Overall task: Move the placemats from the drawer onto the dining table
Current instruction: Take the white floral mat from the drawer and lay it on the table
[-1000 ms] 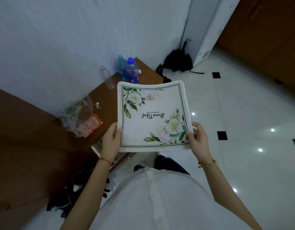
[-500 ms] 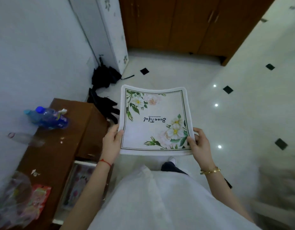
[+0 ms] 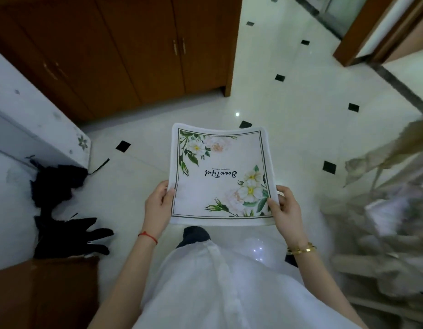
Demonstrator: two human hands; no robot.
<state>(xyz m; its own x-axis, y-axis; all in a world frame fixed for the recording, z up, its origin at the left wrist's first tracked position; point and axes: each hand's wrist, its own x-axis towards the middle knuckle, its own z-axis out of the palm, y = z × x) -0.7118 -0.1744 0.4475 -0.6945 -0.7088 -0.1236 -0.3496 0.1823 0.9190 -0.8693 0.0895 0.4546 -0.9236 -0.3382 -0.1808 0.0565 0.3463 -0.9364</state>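
I hold a white placemat (image 3: 220, 176) with a green border, printed flowers and a script word, flat in front of my body over the tiled floor. My left hand (image 3: 158, 205) grips its near left corner, thumb on top. At the near right corner my right hand (image 3: 285, 210) grips it the same way. Whether more mats lie under the top one I cannot tell. Neither the drawer nor the dining table is in view.
A brown cabinet top (image 3: 44, 290) shows at the lower left, with black items (image 3: 63, 210) on the floor beside it. A white floral appliance (image 3: 37, 129) stands at left, wooden cupboards (image 3: 125, 51) behind. Blurred pale furniture (image 3: 384, 222) is at right.
The view has swung right, away from the cabinet with the bottles and bag. The cupboards and blurred furniture at right have come into view. Both hands keep the same hold on the placemat.
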